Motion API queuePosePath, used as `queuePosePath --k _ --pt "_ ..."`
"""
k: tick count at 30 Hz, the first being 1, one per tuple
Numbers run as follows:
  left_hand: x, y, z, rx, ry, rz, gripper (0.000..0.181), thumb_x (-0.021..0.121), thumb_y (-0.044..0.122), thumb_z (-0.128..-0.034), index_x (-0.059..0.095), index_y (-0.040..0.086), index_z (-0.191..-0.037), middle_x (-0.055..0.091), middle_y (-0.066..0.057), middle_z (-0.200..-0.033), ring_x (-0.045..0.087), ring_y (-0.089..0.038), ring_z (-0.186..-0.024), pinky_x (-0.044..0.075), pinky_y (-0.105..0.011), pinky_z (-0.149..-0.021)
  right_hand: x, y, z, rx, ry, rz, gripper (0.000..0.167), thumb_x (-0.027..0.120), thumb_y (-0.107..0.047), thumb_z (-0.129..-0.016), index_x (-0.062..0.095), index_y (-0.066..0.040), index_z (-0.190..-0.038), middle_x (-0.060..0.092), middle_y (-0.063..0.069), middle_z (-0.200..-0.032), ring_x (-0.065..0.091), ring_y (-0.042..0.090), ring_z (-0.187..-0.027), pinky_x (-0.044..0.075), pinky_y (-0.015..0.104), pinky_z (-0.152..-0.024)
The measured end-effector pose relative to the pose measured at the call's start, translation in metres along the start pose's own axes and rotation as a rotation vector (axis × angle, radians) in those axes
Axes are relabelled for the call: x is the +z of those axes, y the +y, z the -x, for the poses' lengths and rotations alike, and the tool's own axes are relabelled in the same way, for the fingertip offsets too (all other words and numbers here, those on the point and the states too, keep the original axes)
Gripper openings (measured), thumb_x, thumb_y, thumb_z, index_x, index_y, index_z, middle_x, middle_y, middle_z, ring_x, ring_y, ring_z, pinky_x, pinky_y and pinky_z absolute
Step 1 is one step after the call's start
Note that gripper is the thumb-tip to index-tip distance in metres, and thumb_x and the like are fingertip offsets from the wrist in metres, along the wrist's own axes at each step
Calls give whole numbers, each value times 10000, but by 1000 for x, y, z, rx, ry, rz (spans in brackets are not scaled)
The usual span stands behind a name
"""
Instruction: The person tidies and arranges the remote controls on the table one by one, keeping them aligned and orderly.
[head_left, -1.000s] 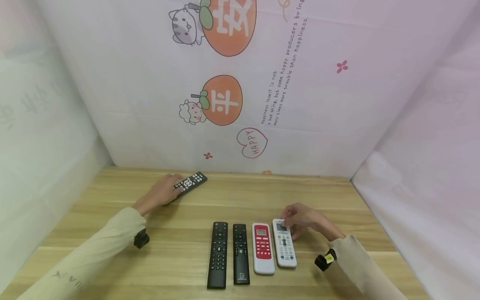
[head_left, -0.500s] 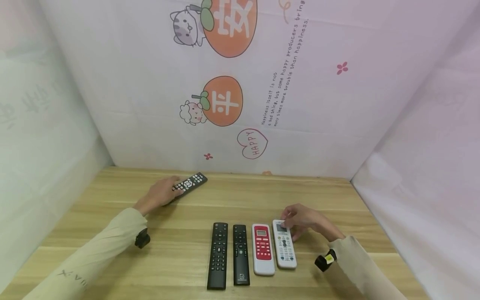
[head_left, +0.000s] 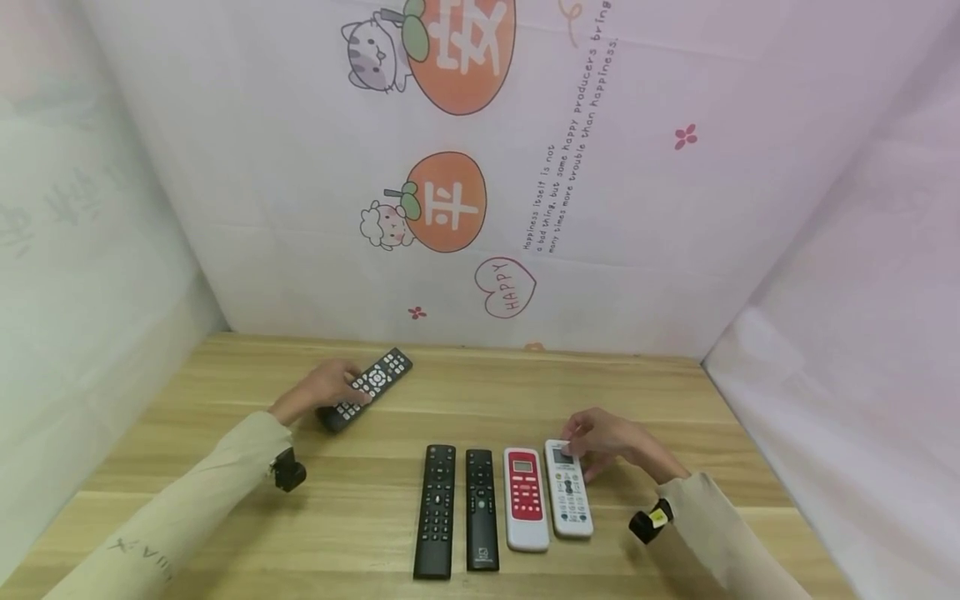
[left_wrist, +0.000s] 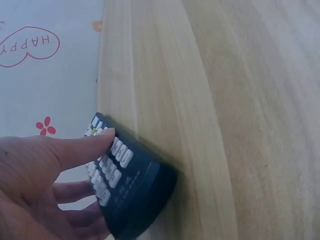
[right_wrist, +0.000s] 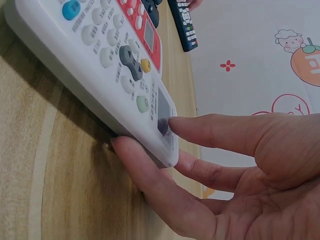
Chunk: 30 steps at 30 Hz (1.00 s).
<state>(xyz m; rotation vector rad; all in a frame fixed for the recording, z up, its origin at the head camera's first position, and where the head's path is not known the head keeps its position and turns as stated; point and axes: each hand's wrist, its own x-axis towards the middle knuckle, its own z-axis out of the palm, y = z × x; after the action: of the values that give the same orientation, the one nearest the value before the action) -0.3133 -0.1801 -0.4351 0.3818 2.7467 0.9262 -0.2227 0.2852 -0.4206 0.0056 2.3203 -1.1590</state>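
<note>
Toward the back left of the table, my left hand (head_left: pixel 326 387) grips a black remote control (head_left: pixel 377 378) with white buttons. In the left wrist view the thumb lies across the buttons of this remote (left_wrist: pixel 145 192), and the other fingers are round its far side. At the right, my right hand (head_left: pixel 611 435) holds the screen end of a white remote control (head_left: pixel 570 492). The right wrist view has the thumb on its small screen (right_wrist: pixel 164 112) and a finger against its side edge. This white remote lies at the right end of a row.
Left of the white remote lie a red-and-white remote (head_left: pixel 527 500), a slim black remote (head_left: pixel 482 510) and a longer black remote (head_left: pixel 435 512), roughly parallel on the wooden table (head_left: pixel 360 517). A printed white cloth (head_left: pixel 600 275) rises behind the table, with white cloth at both sides.
My left hand has drawn the black remote slightly toward the front and turned it steeper, so more of its lower end shows. The right hand and the row have stayed in place.
</note>
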Motion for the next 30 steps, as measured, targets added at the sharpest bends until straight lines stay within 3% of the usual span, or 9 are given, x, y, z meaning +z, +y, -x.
queuePosePath --k 3,10,16,24,30 --pt "-1 -1 3 4 -4 -6 557 816 189 -890 600 -181 -1247 648 -364 -1211 683 -390 -1029 626 -452 -863 0 -1 -2 -12 -11 3 194 704 -24 -944 626 39 -1110 663 177 -1048 710 271 -865 672 404 -710" --pt "-1 4 5 -41 -65 95 445 751 183 -948 637 -165 -1200 700 -258 -1058 678 -251 -836 621 -352 -731 -1 -1 0 -5 17 -11 220 712 0 -924 628 52 -1120 664 187 -1027 722 276 -806 673 407 -694" --pt "0 -1 8 -84 -103 105 467 739 187 -958 613 -176 -1224 695 -240 -1042 677 -246 -860 622 -344 -733 0 0 2 -2 11 -23 223 717 1 -919 626 51 -1116 652 193 -1038 718 282 -827 674 409 -704" --pt "-6 -10 13 -102 -219 323 522 708 146 -968 539 -195 -1325 695 -240 -1126 690 -230 -889 648 -366 -767 2 1 2 -5 20 -10 212 713 -6 -930 626 50 -1115 654 187 -1036 715 275 -821 674 402 -704" --pt "-6 -18 12 -128 -273 404 594 689 148 -985 466 -188 -1421 718 -166 -1069 700 -193 -853 649 -345 -736 0 1 1 -7 9 0 195 716 -17 -934 635 36 -1103 654 172 -1034 710 270 -833 673 403 -713"
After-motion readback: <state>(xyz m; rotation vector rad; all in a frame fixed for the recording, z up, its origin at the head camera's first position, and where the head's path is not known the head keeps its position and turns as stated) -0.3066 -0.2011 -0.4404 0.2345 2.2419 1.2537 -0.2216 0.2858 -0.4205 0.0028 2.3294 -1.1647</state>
